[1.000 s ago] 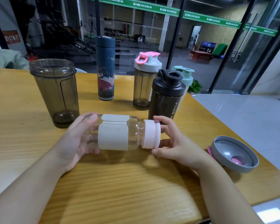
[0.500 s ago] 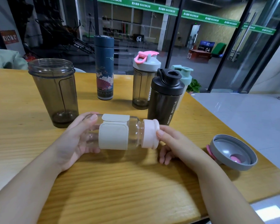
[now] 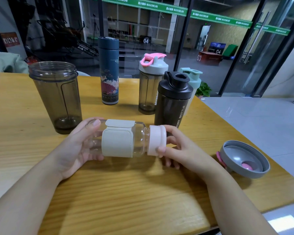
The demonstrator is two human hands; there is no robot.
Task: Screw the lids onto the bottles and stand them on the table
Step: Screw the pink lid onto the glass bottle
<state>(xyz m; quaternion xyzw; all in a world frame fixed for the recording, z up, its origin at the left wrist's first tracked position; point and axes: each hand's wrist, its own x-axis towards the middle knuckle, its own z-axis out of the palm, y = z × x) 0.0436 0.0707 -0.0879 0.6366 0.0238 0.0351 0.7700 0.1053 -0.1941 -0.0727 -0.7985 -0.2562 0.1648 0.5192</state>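
Note:
A clear glass bottle (image 3: 139, 141) with a cream sleeve lies sideways just above the wooden table (image 3: 126, 192). My left hand (image 3: 78, 146) grips its base end. My right hand (image 3: 178, 148) has thumb and fingers closed around the pale pink lid (image 3: 155, 139) on the bottle's neck. A smoky lidless shaker cup (image 3: 58, 97) stands at the left. A loose grey lid (image 3: 244, 158) with a pink flap lies upside down at the table's right edge.
Four capped bottles stand behind: a blue patterned flask (image 3: 109, 70), a smoky shaker with a pink and grey lid (image 3: 151, 85), a black sport bottle (image 3: 173, 99) and a mint-topped one (image 3: 192, 82). The table's right edge drops to a tiled floor.
My right hand let its fingers slip off the pink lid, then took hold again with the thumb low and fingers over the top. The bottle stayed in place.

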